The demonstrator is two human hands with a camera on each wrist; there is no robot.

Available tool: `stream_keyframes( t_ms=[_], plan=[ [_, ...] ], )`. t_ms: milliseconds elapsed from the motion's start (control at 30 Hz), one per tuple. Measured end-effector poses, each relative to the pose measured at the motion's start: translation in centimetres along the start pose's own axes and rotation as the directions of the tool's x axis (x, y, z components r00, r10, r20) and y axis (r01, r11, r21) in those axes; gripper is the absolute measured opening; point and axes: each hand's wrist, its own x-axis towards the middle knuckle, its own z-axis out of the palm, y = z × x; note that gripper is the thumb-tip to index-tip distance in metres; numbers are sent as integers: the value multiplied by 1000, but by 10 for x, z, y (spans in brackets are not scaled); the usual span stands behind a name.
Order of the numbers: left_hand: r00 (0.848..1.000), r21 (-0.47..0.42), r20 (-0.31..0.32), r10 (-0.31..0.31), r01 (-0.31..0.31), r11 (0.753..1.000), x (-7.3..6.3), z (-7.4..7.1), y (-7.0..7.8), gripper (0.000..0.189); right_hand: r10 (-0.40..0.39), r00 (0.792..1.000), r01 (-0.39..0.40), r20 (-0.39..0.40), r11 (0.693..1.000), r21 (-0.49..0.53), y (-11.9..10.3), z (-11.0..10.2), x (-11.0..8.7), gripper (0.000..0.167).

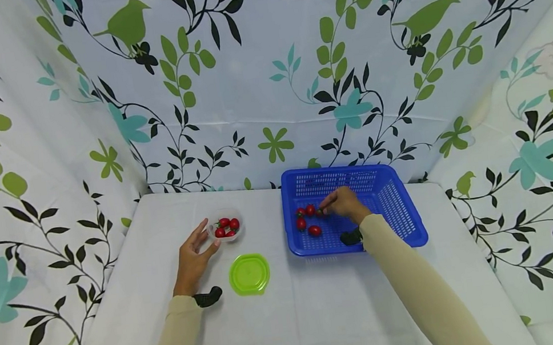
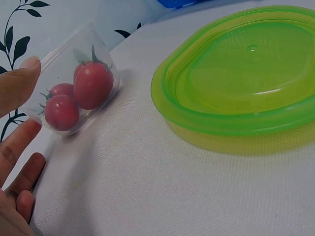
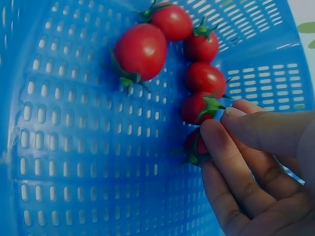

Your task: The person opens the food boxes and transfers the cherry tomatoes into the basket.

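Note:
My left hand (image 1: 195,258) holds a small clear plastic container (image 1: 226,237) from its left side, thumb and fingers at its wall. Several red cherry tomatoes (image 2: 93,84) with green stems lie inside it. My right hand (image 1: 345,203) reaches down into a blue slotted basket (image 1: 405,208). In the right wrist view its thumb and index fingertip pinch at the green stem of a cherry tomato (image 3: 194,108). Another tomato (image 3: 197,145) is partly hidden behind the fingers. Several more cherry tomatoes (image 3: 142,51) rest on the basket floor around them.
A green lid (image 1: 250,274) lies on the white-covered table (image 1: 294,320) in front of the container, between the left hand and the basket. Patterned curtain cloth (image 1: 255,83) hangs behind the table and along both sides. The basket stands near the table's back edge.

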Motion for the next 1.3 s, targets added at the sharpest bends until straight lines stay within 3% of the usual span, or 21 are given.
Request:
stream_keyframes(
  t_ms=[233,467,733,1300],
  plan=[
    [1000,-8,0,-12,12,1000,2,0,-1,76,-64,997,64,-33,998,-5,-8,-1,0,18],
    [1000,-10,-2,-5,5,1000,3,0,-4,77,-191,978,194,-79,981,27,-41,6,-15,15],
    [1000,-10,3,-12,12,1000,0,0,1,77,-290,956,293,-41,947,131,-76,28,-24,27],
    [1000,-36,4,-15,15,999,4,1,-7,76,-398,918,387,0,893,229,-120,87,-30,24]
  ],
)
